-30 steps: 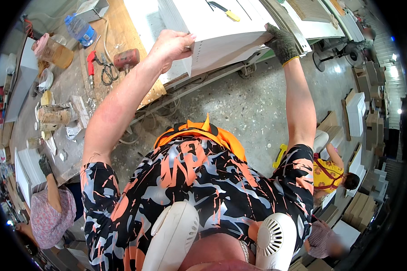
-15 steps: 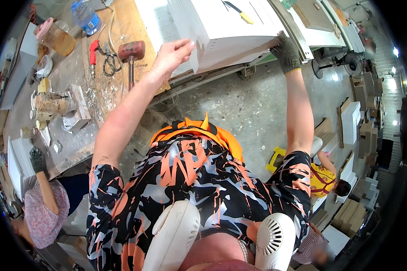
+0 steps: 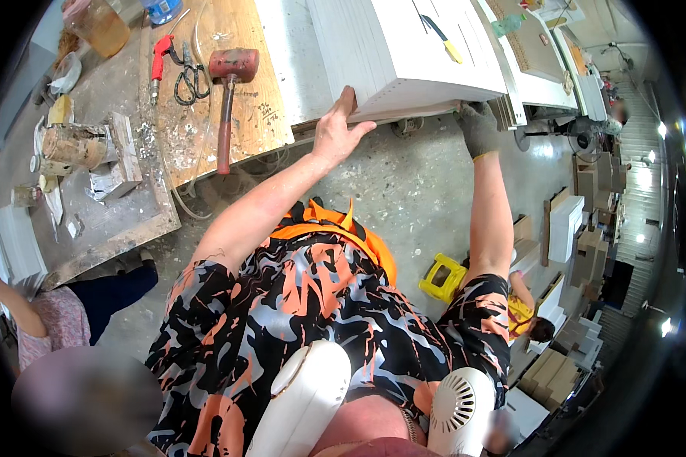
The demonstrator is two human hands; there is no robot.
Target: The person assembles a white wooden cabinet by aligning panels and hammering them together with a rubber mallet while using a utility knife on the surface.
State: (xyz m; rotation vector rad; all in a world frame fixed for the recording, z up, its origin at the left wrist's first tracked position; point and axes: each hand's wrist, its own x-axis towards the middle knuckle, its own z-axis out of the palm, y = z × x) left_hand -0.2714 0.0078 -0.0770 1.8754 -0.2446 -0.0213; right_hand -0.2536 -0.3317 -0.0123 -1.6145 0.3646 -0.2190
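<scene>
A thick stack of white panels lies on the workbench with its near end jutting over the bench edge. My left hand is bare and grips the stack's near left corner, thumb up along its side. My right hand, in a dark glove with a yellow cuff, holds the stack's near right corner from below. A yellow-handled knife rests on top of the stack.
A red-headed mallet, black scissors and a red tool lie on the wooden bench top. On the concrete floor stands a yellow stool. One person works at lower left, another crouches at right among white boards.
My left hand has slid from the top of the stack's corner down onto its near edge. My right hand stays at the right corner. The stack sits nearer to me.
</scene>
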